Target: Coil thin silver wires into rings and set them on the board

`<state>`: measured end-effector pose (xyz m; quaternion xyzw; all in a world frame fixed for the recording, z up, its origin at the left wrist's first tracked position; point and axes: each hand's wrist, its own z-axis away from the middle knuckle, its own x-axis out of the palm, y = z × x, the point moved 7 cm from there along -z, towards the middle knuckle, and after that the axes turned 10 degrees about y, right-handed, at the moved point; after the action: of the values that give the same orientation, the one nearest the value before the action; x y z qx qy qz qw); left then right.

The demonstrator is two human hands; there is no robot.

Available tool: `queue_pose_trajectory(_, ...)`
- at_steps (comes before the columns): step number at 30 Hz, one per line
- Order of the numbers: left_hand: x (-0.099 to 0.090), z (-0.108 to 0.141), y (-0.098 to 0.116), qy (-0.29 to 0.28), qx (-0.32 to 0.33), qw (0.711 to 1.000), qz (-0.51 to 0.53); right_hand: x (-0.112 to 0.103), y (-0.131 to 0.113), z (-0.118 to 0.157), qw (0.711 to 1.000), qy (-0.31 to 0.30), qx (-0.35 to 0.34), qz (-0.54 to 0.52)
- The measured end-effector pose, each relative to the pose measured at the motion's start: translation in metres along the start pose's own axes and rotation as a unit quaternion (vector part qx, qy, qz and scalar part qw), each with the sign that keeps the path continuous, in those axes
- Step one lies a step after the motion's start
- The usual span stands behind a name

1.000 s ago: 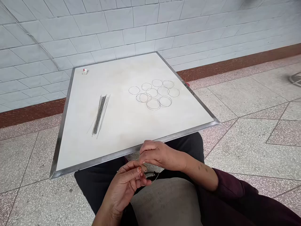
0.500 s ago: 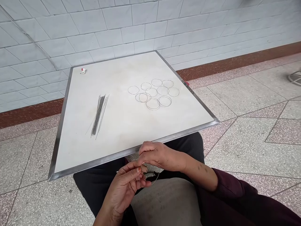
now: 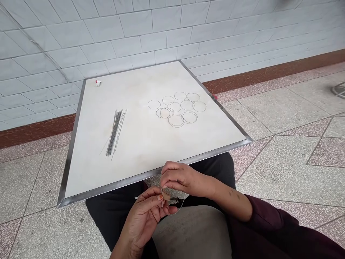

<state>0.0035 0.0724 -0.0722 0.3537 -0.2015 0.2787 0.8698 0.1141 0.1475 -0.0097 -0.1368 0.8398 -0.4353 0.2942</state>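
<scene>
Over the lap, just off the table's near edge, my left hand (image 3: 147, 212) pinches a thin wire (image 3: 183, 205) between thumb and fingers. A small tan piece (image 3: 166, 195), perhaps a finger wrap or pad, shows at its fingertips; I cannot tell which. From above, my right hand (image 3: 179, 178) closes its thumb and fingers on the same wire beside the left fingertips. The wire curves down in a loop under the right hand, and part of it is hidden by the fingers. On the table lie a bundle of straight wires (image 3: 114, 133) and several wire rings (image 3: 176, 120), some overlapping.
The white table (image 3: 140, 140) has a metal rim and stands near a tiled wall (image 3: 140, 25). A small white and red object (image 3: 98, 83) sits at its far left corner. Speckled floor (image 3: 269, 172) spreads on both sides.
My right fingers have shifted slightly, and more of the tan piece and the wire's curve now shows. The view has moved a little; the things on the table lie as before.
</scene>
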Motion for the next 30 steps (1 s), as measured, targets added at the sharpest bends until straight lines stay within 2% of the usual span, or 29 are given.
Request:
queue_pose_trajectory(6,0.0029,0.0021,0.0,-0.023,0.0,1.0,0.004,0.0013,0.0018,0.0027,1.0,0.001,-0.015,0.015)
queue_pose_trajectory(22,0.0041,0.0032,-0.0004,-0.005,0.002,0.998,-0.063,-0.001,-0.0016,0.0014,0.999,0.012,-0.029,0.006)
queue_pose_trajectory(30,0.002,0.0025,-0.0014,-0.004,0.01,0.999,-0.049,-0.0018,-0.001,0.0031,0.999,0.021,-0.039,0.013)
